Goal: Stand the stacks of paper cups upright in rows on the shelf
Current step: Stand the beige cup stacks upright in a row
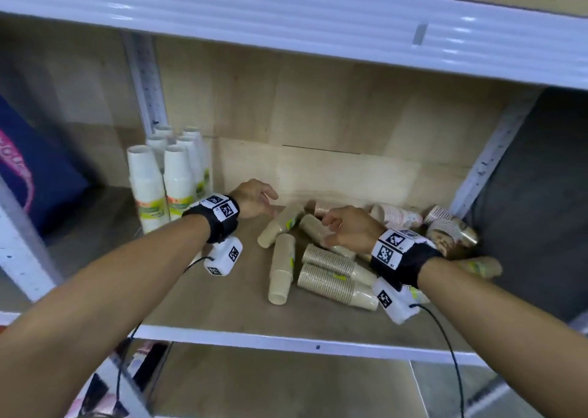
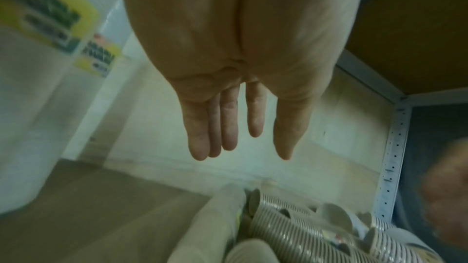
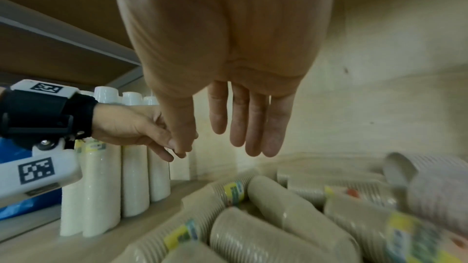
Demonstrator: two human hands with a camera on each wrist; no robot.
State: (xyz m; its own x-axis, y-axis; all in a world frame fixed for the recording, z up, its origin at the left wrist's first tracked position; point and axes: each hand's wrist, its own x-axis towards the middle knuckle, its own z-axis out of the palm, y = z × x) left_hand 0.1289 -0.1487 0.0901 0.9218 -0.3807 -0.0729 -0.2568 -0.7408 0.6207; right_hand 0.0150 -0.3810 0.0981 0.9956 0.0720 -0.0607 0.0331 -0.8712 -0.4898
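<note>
Several white cup stacks [image 1: 165, 179] [image 3: 134, 177] stand upright in rows at the shelf's back left. A pile of beige cup stacks [image 1: 321, 265] [image 3: 266, 223] [image 2: 278, 227] lies on its side on the wooden shelf board [image 1: 222, 303]. Pinkish patterned stacks [image 1: 397, 217] lie behind it. My left hand [image 1: 257, 199] [image 2: 238, 147] hovers open above the pile's left end, holding nothing. My right hand [image 1: 337, 226] [image 3: 243, 143] hovers over the pile's middle, fingers relaxed and empty.
A white metal shelf [image 1: 286, 23] runs overhead, with white perforated uprights [image 1: 148, 83] [image 1: 490, 160] at both sides. A wooden back panel [image 1: 318, 115] closes the bay. A dark blue bag [image 1: 35, 169] sits in the bay to the left.
</note>
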